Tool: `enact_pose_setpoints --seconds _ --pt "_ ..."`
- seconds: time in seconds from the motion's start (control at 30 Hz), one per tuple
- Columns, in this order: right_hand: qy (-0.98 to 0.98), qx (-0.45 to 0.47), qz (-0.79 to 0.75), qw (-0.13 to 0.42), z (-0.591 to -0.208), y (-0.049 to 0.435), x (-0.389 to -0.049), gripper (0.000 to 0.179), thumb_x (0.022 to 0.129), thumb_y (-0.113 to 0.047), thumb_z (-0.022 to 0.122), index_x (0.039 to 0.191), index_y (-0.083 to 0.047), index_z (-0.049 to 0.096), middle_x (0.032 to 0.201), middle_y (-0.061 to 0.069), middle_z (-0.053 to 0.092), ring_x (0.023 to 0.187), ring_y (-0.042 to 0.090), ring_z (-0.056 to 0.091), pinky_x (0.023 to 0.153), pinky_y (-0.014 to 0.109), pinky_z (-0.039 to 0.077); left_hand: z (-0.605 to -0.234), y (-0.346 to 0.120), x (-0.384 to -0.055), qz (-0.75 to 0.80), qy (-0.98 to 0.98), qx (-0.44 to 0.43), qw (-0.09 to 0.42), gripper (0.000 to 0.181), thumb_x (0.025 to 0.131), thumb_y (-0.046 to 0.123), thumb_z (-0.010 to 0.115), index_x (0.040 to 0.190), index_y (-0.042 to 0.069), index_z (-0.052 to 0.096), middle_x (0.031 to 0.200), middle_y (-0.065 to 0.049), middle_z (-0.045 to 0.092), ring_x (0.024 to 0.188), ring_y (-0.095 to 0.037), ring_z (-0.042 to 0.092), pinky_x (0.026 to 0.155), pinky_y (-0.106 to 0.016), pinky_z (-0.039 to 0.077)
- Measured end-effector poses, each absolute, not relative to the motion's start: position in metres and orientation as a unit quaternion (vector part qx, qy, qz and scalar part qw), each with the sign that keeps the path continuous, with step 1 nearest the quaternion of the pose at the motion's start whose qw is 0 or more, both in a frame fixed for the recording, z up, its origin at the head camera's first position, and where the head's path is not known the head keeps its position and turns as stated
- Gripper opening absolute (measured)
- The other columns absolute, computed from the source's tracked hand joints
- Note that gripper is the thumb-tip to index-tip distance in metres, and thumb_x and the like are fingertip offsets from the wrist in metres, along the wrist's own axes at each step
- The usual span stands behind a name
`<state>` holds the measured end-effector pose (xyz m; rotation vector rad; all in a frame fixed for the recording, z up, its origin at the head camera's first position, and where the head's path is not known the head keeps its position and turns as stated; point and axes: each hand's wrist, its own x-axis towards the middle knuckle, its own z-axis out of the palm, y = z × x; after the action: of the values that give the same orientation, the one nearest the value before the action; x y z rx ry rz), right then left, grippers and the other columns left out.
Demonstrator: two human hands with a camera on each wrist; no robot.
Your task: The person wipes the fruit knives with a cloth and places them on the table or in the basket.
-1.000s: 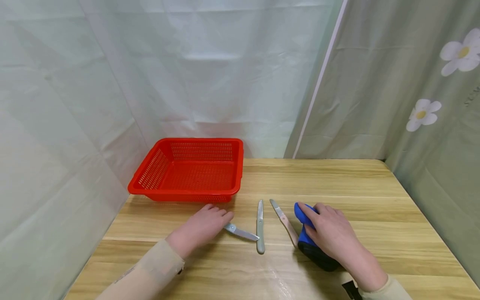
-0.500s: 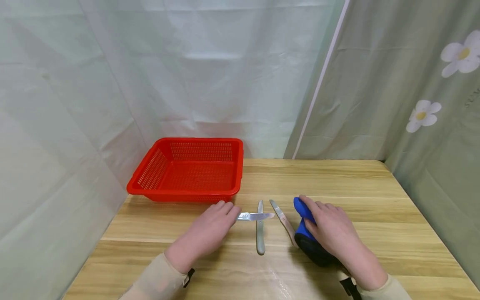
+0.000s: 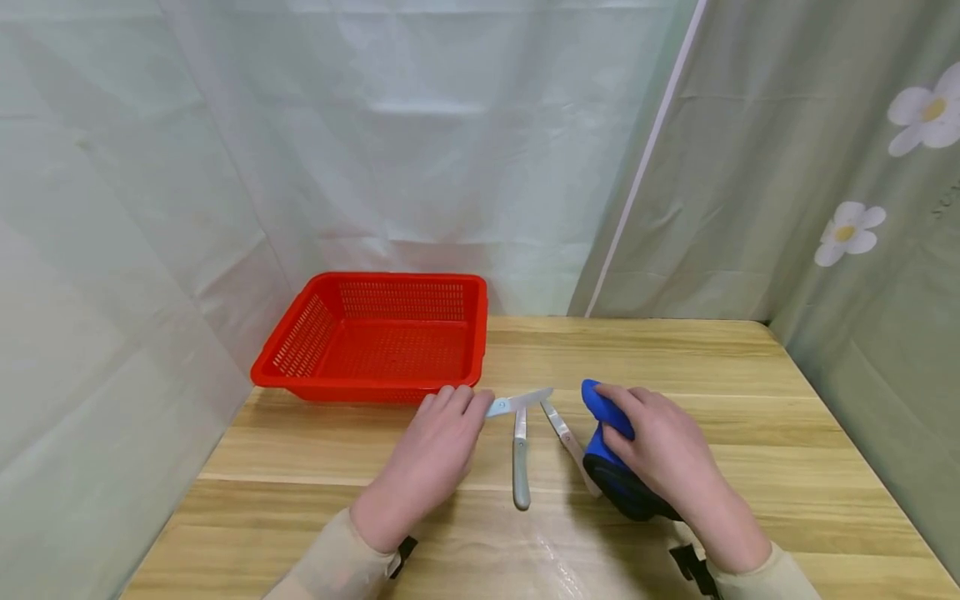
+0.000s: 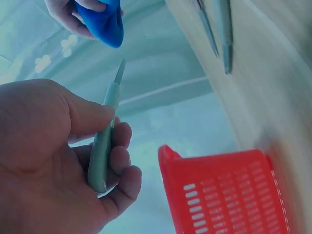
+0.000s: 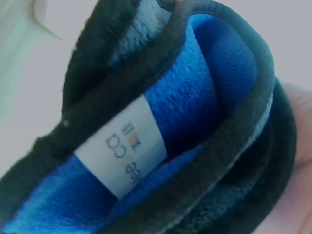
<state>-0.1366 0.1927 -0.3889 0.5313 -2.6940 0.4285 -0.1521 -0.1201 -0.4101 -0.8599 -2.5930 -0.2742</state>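
Note:
My left hand [image 3: 427, 454] holds a small knife [image 3: 517, 402] by its pale blue handle, with the blade pointing right and slightly up. In the left wrist view the thumb and curled fingers wrap the knife's handle [image 4: 100, 158]. A folded blue cloth [image 3: 609, 410] with a dark border is gripped in my right hand [image 3: 663, 446]; a white label [image 5: 124, 146] shows on it in the right wrist view. Between the hands lie a grey-handled knife [image 3: 521, 471] and a pink-handled knife [image 3: 567, 442], the latter's handle end close to the cloth.
A red perforated basket [image 3: 375, 392] stands at the back left, just beyond my left hand. The wooden table [image 3: 750, 383] meets pale curtains [image 3: 465, 150] behind and at both sides.
The left hand has moved forward and right with the knife, whose blade has turned from pointing right and towards me to right and away. The right hand with the cloth has shifted slightly forward and left.

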Motion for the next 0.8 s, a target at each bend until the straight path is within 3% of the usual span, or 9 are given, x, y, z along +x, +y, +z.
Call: enact_pose_setpoints --seconds 0.3,0.57,0.8 --pt "-0.954 0.184 0.154 0.182 -0.381 0.182 -0.142 0.052 0.093 -0.016 0.088 0.143 -0.018 0.075 0.118 0.010 0.074 0.103 0.034 0.072 0.092 0.057 0.058 -0.409 -0.105 -0.154 -0.135 -0.928 -0.296 0.179 0.030 0.102 0.014 0.081 0.127 0.008 0.064 0.099 -0.003 0.064 0.083 -0.020 0.050 0.075 -0.030 0.048" --pt "-0.949 0.196 0.174 0.177 -0.376 0.172 -0.145 0.052 0.092 -0.016 0.091 0.142 -0.020 0.076 0.128 0.013 0.065 0.098 0.034 0.067 0.081 0.054 0.060 -0.406 -0.101 -0.153 -0.126 -0.935 -0.278 0.178 0.033 0.104 0.019 0.080 0.131 0.007 0.067 0.098 -0.003 0.065 0.081 -0.018 0.048 0.073 -0.029 0.046" --pt "-0.939 0.224 0.176 0.193 -0.376 0.162 -0.148 0.051 0.091 -0.015 0.091 0.140 -0.021 0.078 0.126 0.014 0.065 0.097 0.035 0.068 0.081 0.054 0.060 -0.402 -0.099 -0.152 -0.125 -0.937 -0.269 0.183 0.033 0.104 0.018 0.079 0.133 0.007 0.068 0.098 -0.002 0.064 0.082 -0.018 0.048 0.074 -0.029 0.045"
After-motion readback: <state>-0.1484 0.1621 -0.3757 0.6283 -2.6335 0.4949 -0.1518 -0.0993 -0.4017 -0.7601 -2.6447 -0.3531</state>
